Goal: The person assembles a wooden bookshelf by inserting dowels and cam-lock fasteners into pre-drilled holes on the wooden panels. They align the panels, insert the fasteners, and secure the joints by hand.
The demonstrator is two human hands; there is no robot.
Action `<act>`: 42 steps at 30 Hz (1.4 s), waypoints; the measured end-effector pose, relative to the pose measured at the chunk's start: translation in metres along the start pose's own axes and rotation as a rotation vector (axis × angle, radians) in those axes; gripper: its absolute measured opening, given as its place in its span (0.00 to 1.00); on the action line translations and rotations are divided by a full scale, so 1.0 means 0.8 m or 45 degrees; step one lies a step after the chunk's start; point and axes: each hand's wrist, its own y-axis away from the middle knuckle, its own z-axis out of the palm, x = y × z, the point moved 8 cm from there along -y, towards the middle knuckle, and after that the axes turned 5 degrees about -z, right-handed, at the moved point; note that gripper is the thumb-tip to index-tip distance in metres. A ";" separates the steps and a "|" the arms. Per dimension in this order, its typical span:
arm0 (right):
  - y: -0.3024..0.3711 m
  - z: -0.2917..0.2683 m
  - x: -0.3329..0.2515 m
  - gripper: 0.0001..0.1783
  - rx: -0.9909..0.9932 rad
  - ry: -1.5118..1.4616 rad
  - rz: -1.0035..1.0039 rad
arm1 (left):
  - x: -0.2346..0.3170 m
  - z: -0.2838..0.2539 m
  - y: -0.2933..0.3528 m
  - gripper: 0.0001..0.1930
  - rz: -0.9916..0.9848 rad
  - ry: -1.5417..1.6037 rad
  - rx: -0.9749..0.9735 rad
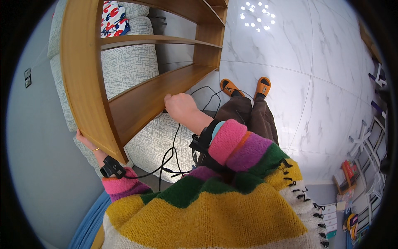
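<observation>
Head view, both hands (179, 106) gripping wooden shelf (137, 103)

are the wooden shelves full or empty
Empty: the boards of the wooden shelf unit show bare wood; the left hand and right hand grip its edges.

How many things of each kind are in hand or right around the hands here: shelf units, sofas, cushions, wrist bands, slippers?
Shelf unit, held by the left hand and right hand: 1
Sofa: 1
Patterned cushion: 1
Wrist bands: 2
Orange slippers: 2
Total: 7
</observation>
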 end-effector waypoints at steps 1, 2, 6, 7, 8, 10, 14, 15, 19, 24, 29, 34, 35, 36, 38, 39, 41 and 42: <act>0.000 -0.001 0.000 0.05 -0.001 -0.003 0.002 | -0.001 0.002 -0.003 0.14 -0.007 0.035 -0.054; 0.000 0.001 0.001 0.05 -0.032 0.007 0.010 | 0.001 0.005 -0.005 0.14 -0.011 0.070 -0.126; 0.003 0.007 0.006 0.05 -0.066 -0.057 0.022 | 0.009 0.021 0.008 0.14 -0.096 0.239 -0.180; 0.004 0.009 0.008 0.05 -0.081 -0.060 0.034 | 0.009 0.022 0.013 0.15 -0.137 0.285 -0.134; 0.005 0.013 0.010 0.05 -0.098 -0.064 0.045 | 0.007 0.024 0.017 0.17 -0.201 0.331 -0.110; 0.005 0.014 0.013 0.08 -0.087 0.000 0.017 | 0.016 0.028 0.025 0.17 -0.040 0.102 -0.031; 0.003 0.015 0.009 0.08 -0.148 0.062 -0.002 | 0.052 0.028 0.037 0.15 0.270 -0.404 0.213; 0.004 0.016 0.012 0.06 -0.189 0.078 0.026 | 0.054 0.038 0.040 0.15 0.224 -0.242 0.082; 0.004 0.008 0.008 0.11 -0.132 0.129 -0.052 | 0.041 0.091 0.075 0.20 -0.318 0.542 -0.265; 0.005 0.006 0.008 0.11 -0.105 0.136 -0.066 | 0.067 0.115 0.092 0.24 -0.425 0.528 -0.170; 0.002 0.004 0.009 0.13 -0.110 0.198 -0.085 | 0.078 0.114 0.094 0.22 -0.231 0.398 -0.048; 0.001 0.012 0.012 0.15 -0.200 0.334 -0.078 | 0.072 0.126 0.089 0.18 -0.232 0.839 -0.194; 0.001 0.011 0.012 0.15 -0.195 0.329 -0.079 | 0.067 0.122 0.089 0.17 -0.244 0.852 -0.126; 0.000 0.013 0.015 0.15 -0.228 0.363 -0.076 | 0.072 0.125 0.089 0.17 -0.178 0.873 -0.197; -0.001 0.013 0.020 0.15 -0.273 0.429 -0.101 | 0.062 0.128 0.091 0.16 -0.264 0.897 -0.200; -0.001 0.013 0.022 0.15 -0.278 0.462 -0.125 | 0.065 0.130 0.091 0.16 -0.198 0.949 -0.248; -0.004 0.011 0.028 0.15 -0.301 0.510 -0.132 | 0.061 0.134 0.093 0.15 -0.182 1.043 -0.277; -0.004 0.011 0.031 0.15 -0.319 0.530 -0.122 | 0.059 0.136 0.093 0.14 -0.174 1.057 -0.291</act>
